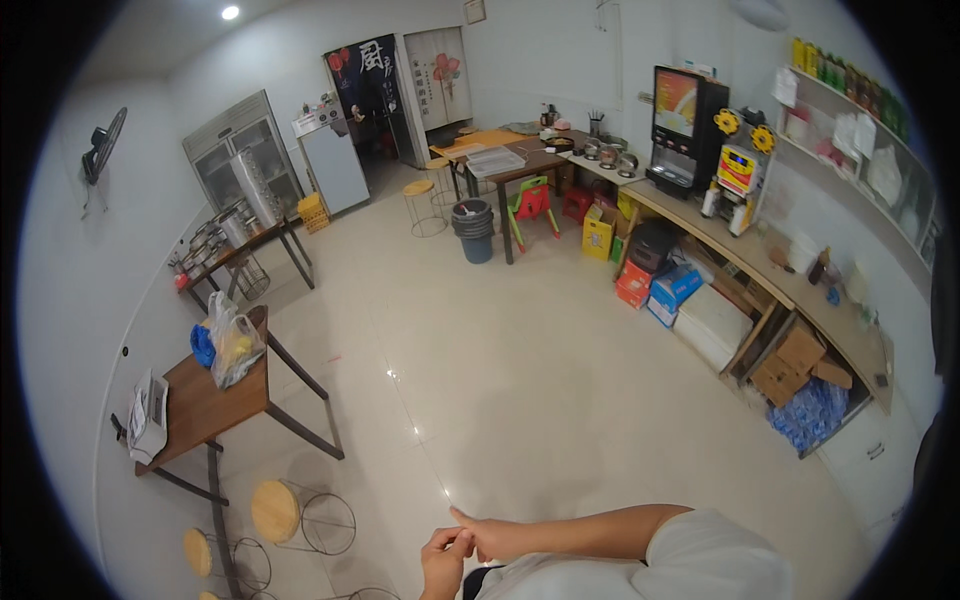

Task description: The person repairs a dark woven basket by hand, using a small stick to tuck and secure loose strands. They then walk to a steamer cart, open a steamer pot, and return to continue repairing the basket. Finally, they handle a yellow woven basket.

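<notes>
At the bottom centre my left hand point(447, 555) and my right hand point(485, 537) meet in front of my body. The curled fingers of my left hand press against the fingers of my right hand. One digit of my right hand sticks out to the upper left; its other fingers are bent and partly hidden, so I cannot tell whether anything is between them. Below and around the hands are the pale tiled floor point(520, 400) and my white shirt point(710, 555).
At left, a wooden table point(200, 410) holds plastic bags point(230, 345), beside several round stools point(275, 510). Farther back stand a steel-pot table point(240, 240), fridge point(335, 160), buckets point(473, 235) and dark table point(530, 172). A long counter point(750, 260) with boxes beneath lines the right wall.
</notes>
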### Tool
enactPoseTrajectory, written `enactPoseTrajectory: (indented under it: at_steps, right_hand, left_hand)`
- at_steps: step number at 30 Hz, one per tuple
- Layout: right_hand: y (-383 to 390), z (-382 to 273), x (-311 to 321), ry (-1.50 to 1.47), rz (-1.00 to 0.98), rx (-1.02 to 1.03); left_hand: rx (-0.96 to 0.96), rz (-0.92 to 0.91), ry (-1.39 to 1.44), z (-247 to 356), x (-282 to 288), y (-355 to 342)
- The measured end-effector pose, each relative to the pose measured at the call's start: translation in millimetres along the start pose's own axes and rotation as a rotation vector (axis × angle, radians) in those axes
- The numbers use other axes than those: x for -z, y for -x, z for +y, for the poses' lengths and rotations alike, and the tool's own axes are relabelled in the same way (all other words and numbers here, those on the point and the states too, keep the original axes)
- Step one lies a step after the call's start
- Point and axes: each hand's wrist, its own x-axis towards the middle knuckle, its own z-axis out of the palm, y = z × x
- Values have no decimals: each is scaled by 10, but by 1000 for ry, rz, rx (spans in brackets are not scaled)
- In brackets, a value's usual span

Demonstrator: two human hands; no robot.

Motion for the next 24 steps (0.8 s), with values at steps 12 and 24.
enactPoseTrajectory:
  at_steps: [12,24]
  right_hand:
    - [-3072,-2471,2162,529,236,168]
    - [-5142,-3935,5383,280,838,164]
  left_hand:
    - [-9,436,308,1427,2568,-3845]
    - [-47,247,137,2378,2993,-7944]
